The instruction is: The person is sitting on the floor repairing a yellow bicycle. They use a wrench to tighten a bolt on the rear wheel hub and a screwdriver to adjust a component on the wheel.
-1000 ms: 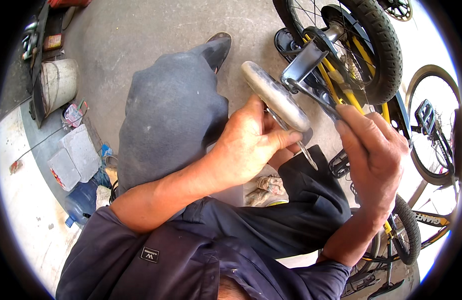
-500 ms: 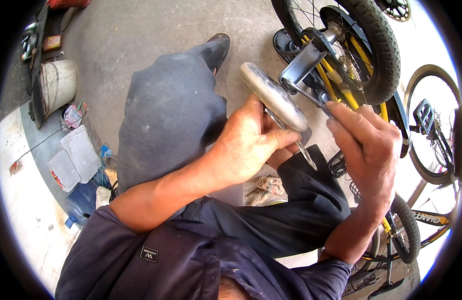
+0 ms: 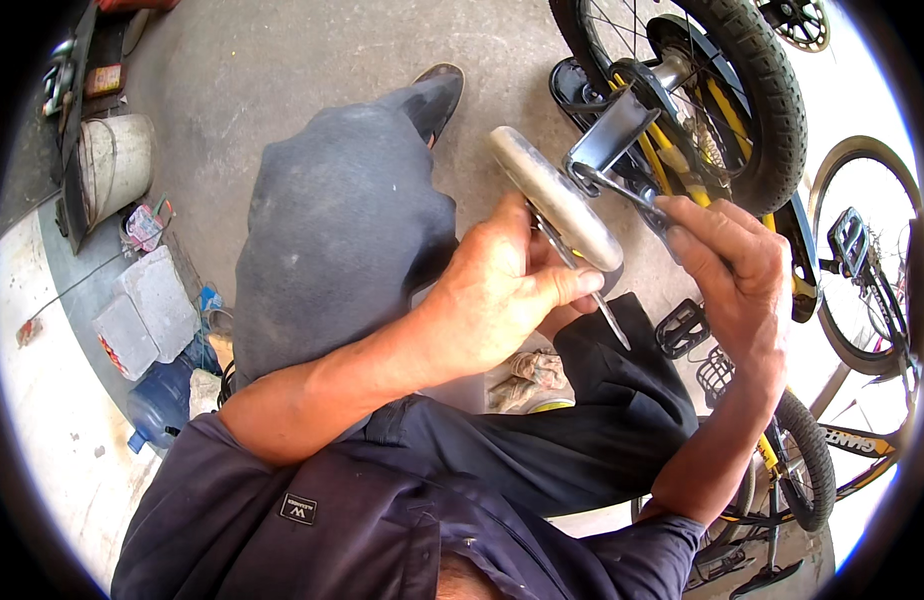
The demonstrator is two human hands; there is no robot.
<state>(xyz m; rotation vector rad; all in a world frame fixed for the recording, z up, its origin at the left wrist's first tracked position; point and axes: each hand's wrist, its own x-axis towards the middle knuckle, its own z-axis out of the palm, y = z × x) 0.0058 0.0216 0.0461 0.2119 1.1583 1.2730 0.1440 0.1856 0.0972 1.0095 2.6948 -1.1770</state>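
The left hand [image 3: 492, 300] holds tight the small white side wheel [image 3: 554, 200] beside the bike's back tyre [image 3: 752, 90]. The right hand [image 3: 737, 270] grips a wrench [image 3: 622, 190] on its bracket [image 3: 607, 135]. Next likely comes a careful turn.

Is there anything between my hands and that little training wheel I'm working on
Nothing visible. The left hand already grips the training wheel from below, and the right hand rests on the bracket beside it, a thin tool poking out below.
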